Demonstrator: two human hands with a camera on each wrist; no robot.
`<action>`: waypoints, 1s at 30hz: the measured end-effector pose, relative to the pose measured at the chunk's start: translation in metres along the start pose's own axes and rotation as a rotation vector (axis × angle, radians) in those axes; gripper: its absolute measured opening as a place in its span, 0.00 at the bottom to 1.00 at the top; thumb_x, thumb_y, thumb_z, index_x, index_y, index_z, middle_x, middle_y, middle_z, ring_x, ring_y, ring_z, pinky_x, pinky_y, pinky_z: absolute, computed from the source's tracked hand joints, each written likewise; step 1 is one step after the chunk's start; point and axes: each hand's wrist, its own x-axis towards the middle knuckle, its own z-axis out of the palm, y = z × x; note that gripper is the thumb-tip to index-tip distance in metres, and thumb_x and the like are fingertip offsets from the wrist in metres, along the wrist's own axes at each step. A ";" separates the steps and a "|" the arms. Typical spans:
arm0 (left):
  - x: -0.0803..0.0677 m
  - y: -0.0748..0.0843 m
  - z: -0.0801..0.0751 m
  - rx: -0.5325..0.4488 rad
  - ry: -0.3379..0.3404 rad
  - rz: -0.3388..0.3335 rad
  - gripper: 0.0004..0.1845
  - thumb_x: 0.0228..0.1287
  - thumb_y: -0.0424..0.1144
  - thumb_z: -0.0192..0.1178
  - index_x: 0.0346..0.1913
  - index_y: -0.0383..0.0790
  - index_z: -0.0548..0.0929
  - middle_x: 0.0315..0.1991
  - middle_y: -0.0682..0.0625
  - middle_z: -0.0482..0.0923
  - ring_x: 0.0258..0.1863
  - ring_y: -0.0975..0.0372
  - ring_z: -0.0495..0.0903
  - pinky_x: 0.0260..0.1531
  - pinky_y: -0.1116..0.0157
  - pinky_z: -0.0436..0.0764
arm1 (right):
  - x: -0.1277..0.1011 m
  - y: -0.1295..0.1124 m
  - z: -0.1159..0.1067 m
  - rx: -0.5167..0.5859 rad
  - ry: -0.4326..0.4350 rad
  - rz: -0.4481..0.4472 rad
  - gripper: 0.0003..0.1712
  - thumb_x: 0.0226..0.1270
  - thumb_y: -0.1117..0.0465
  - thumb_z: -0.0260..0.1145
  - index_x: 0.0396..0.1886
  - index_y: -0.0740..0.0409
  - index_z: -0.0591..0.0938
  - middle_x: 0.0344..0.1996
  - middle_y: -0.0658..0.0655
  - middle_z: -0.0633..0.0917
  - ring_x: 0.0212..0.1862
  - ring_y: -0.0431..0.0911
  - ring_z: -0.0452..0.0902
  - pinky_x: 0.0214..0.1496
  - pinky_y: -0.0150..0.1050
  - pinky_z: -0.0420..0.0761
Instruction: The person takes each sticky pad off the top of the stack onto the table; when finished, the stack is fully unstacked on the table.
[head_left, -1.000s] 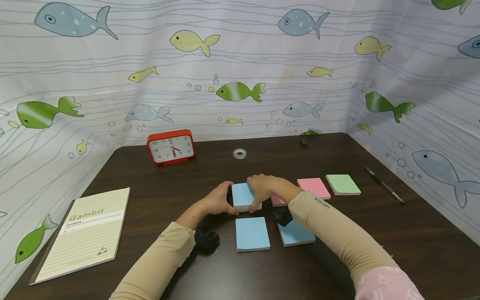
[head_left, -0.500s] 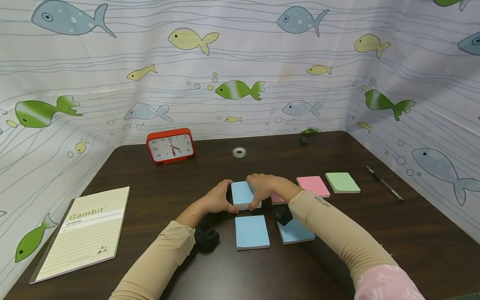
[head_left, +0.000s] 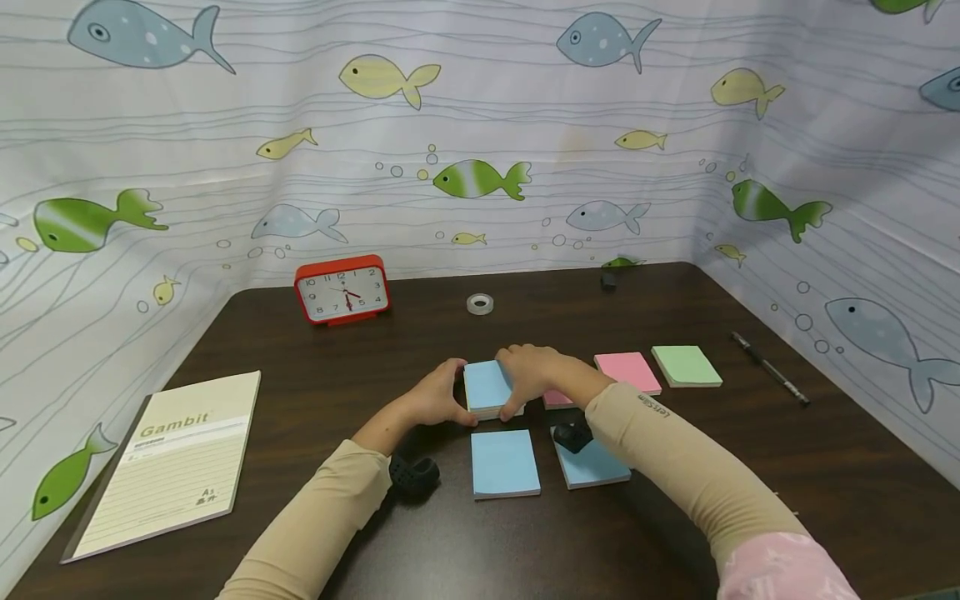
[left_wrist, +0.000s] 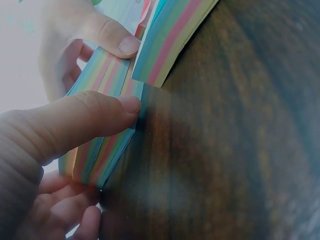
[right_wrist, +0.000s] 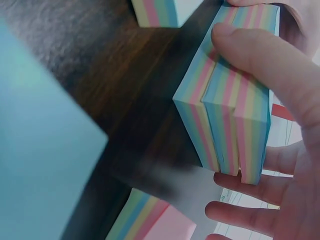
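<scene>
Two blue pads (head_left: pixel 505 463) lie nearest, flat on the table (head_left: pixel 750 467). Just beyond, left hand (head_left: pixel 433 398) & right hand (head_left: pixel 531 374) pinch a thick note stack (head_left: pixel 487 387) from both sides, squaring it. Next probably needs even pressure so layers align. Clock (head_left: pixel 342 290) sits farthest.
</scene>
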 end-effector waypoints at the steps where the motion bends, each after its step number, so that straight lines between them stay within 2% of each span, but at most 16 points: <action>1: 0.000 0.000 0.000 -0.003 -0.001 0.001 0.48 0.34 0.39 0.73 0.60 0.30 0.56 0.56 0.38 0.61 0.54 0.51 0.63 0.50 0.56 0.65 | 0.000 0.000 0.000 0.000 0.003 0.002 0.53 0.33 0.32 0.67 0.57 0.58 0.65 0.45 0.54 0.72 0.43 0.46 0.68 0.41 0.43 0.71; 8: 0.001 0.001 -0.001 -0.012 -0.003 -0.010 0.47 0.34 0.38 0.73 0.59 0.31 0.57 0.56 0.39 0.60 0.55 0.51 0.62 0.51 0.57 0.64 | -0.003 0.004 0.001 0.003 0.025 0.014 0.54 0.32 0.31 0.67 0.57 0.60 0.65 0.47 0.56 0.72 0.45 0.46 0.68 0.44 0.44 0.71; 18: 0.002 0.000 0.001 -0.004 -0.009 -0.013 0.46 0.34 0.38 0.73 0.59 0.32 0.58 0.57 0.40 0.60 0.55 0.52 0.62 0.51 0.57 0.64 | -0.011 0.010 0.003 0.016 0.049 0.006 0.52 0.33 0.32 0.67 0.54 0.61 0.65 0.44 0.56 0.72 0.42 0.45 0.69 0.40 0.41 0.72; 30: 0.002 0.000 0.000 -0.003 -0.005 -0.004 0.47 0.34 0.38 0.73 0.59 0.31 0.58 0.56 0.40 0.61 0.54 0.52 0.63 0.50 0.56 0.64 | -0.022 0.015 0.001 0.067 0.116 -0.001 0.53 0.33 0.35 0.68 0.56 0.62 0.64 0.46 0.57 0.72 0.43 0.47 0.69 0.41 0.44 0.72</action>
